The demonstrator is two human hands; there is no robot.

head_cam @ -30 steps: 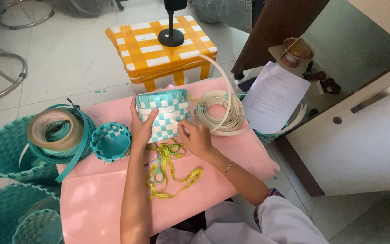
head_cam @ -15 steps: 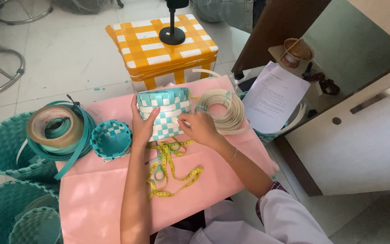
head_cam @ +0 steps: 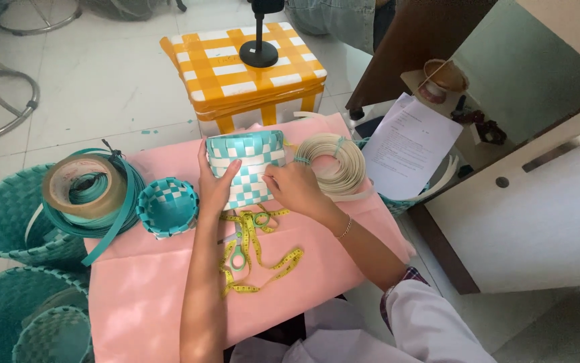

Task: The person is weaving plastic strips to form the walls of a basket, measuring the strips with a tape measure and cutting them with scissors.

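A small basket point(head_cam: 246, 161), woven in turquoise and white checks, lies on its side on the pink table cover point(head_cam: 155, 296). My left hand point(head_cam: 214, 189) grips its left side. My right hand point(head_cam: 298, 187) presses against its right side, fingers pinched on the weave. Just in front of the basket lie a yellow measuring tape point(head_cam: 263, 259) and green-handled scissors point(head_cam: 237, 252). A coil of cream strip point(head_cam: 335, 161) sits right behind my right hand.
A smaller turquoise woven cup point(head_cam: 167, 207) and a roll of turquoise strip with tape point(head_cam: 85, 188) sit at the left. Teal baskets point(head_cam: 8, 222) stand on the floor at left. A yellow-and-white woven stool point(head_cam: 249, 74) holds a black stand. Papers point(head_cam: 411, 144) lie at right.
The basket has been tipped and turned slightly in my hands. My right hand has moved from the basket's lower edge up to its right side.
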